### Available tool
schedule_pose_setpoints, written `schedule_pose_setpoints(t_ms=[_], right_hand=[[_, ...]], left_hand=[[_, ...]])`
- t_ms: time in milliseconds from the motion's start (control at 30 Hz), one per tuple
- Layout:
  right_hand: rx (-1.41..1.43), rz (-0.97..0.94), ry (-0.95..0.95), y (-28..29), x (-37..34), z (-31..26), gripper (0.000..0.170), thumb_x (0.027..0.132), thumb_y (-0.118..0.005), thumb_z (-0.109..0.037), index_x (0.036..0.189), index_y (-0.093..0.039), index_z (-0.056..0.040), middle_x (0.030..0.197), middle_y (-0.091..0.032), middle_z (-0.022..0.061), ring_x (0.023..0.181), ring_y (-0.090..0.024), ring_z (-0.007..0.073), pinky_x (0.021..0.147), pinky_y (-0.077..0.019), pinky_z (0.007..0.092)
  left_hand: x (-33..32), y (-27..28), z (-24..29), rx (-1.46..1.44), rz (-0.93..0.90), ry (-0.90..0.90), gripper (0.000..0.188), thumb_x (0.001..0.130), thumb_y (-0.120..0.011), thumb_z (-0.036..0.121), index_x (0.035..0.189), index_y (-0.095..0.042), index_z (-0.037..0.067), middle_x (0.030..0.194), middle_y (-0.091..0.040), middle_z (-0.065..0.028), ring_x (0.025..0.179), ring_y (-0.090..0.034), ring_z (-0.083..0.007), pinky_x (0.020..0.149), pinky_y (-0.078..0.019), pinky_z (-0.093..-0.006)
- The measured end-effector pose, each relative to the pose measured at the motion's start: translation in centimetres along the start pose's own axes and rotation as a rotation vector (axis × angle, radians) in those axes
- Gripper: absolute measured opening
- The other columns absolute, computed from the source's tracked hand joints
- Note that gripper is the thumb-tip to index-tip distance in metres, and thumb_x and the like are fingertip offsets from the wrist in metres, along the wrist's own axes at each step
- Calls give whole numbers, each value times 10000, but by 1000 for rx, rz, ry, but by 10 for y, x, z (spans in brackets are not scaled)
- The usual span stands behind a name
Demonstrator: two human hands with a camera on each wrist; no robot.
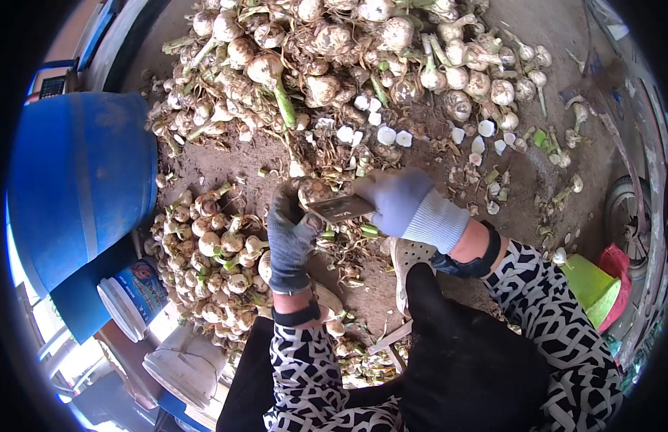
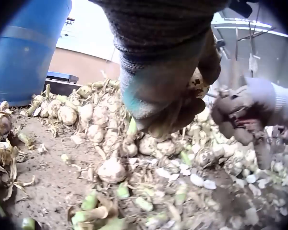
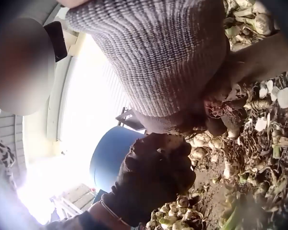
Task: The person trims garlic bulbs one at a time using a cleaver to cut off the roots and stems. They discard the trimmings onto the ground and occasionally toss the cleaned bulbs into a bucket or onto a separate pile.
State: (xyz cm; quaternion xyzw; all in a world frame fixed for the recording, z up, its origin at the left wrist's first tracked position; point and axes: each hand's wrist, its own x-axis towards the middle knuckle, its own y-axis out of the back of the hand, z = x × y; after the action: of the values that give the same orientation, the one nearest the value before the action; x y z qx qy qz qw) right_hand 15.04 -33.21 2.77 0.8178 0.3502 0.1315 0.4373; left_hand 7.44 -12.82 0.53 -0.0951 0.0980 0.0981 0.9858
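In the head view my left hand, in a dark grey glove, grips a soil-stained garlic bulb. My right hand, in a pale lilac glove, holds a knife whose broad flat blade points left, right at the bulb. The left wrist view shows the same bulb partly covered by gloved fingers. From the right wrist, the knit cuff and glove hide most of the knife, and the left hand appears just beyond.
A large heap of garlic with stems lies ahead, a second pile at lower left. White cut pieces and stem bits litter the floor. A blue barrel and buckets stand left; a yellow-green container and wheel right.
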Motion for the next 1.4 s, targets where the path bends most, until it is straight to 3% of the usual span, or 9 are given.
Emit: schedule_pose_setpoints(t_ms=[333, 433, 567, 700, 800, 967, 1200, 1300, 1400], right_hand=[[-18, 148, 55, -5, -18, 14, 177, 831, -619, -264, 885, -597, -97, 805, -656, 116, 660, -673, 290, 541, -534, 401], [-179, -391, -368, -36, -17, 64, 205, 854, -612, -236, 994, -629, -87, 865, -675, 133, 730, -690, 255, 602, -545, 375], [1033, -239, -598, -9, -35, 41, 264, 905, -617, -189, 1119, -640, -36, 898, -695, 87, 742, -637, 93, 667, -501, 266], [1282, -133, -501, -4, -35, 24, 249, 909, -629, -263, 885, -668, -18, 662, -644, 43, 610, -607, 81, 544, -480, 279], [1058, -103, -394, 17, -38, 9, 284, 905, -639, -275, 808, -647, -8, 622, -623, 36, 593, -598, 84, 540, -477, 284], [403, 14, -174, 28, -45, 10, 151, 833, -613, -138, 975, -636, -92, 726, -633, 146, 731, -646, 349, 666, -514, 386], [196, -445, -725, -36, -61, 78, 343, 872, -548, -318, 1136, -628, -114, 900, -662, 208, 861, -647, 360, 773, -507, 429], [258, -277, -653, -23, -58, 68, 383, 856, -578, -331, 1179, -618, -128, 852, -665, 198, 815, -651, 368, 739, -511, 432], [291, -336, -664, -20, -45, 59, 402, 846, -598, -333, 1198, -612, -140, 839, -665, 194, 800, -651, 365, 721, -512, 425]], left_hand=[[-37, -64, 43, -60, 82, 149, 831, 638, -815, 568, 1151, -509, -9, 946, -629, -82, 891, -635, -178, 754, -517, -296], [-46, -81, 58, 57, -79, 255, 802, 648, -839, 506, 1174, -514, -6, 970, -623, -63, 831, -600, -121, 740, -499, -251], [-40, -67, 25, -292, -91, 201, 679, 747, -796, 396, 1259, -507, 57, 1124, -586, -78, 961, -595, -167, 834, -495, -295], [-26, -53, 22, 655, -144, -130, 602, 763, -771, 160, 1292, -492, 89, 1206, -556, -82, 1120, -540, -218, 957, -445, -357], [-42, -59, 25, -213, -33, 334, 564, 767, -763, 120, 1269, -509, 88, 1133, -598, -67, 1025, -588, -184, 839, -504, -304], [-61, -62, 27, -322, -81, 116, 478, 759, -768, 73, 1186, -559, 122, 1107, -596, -52, 942, -588, -150, 725, -510, -247], [-69, 47, 119, 401, 622, -389, 524, 774, -681, -1, 1265, -514, 71, 1330, -477, -126, 1225, -461, -311, 992, -437, -459], [-50, 76, 109, 1419, 717, -416, 600, 734, -691, 11, 1301, -514, 88, 1405, -405, -152, 1279, -403, -344, 1059, -375, -448], [5, 24, 58, 1644, 399, -329, 626, 650, -694, 18, 1202, -614, 304, 1459, -336, -132, 1371, -250, -376, 1108, -291, -451]])
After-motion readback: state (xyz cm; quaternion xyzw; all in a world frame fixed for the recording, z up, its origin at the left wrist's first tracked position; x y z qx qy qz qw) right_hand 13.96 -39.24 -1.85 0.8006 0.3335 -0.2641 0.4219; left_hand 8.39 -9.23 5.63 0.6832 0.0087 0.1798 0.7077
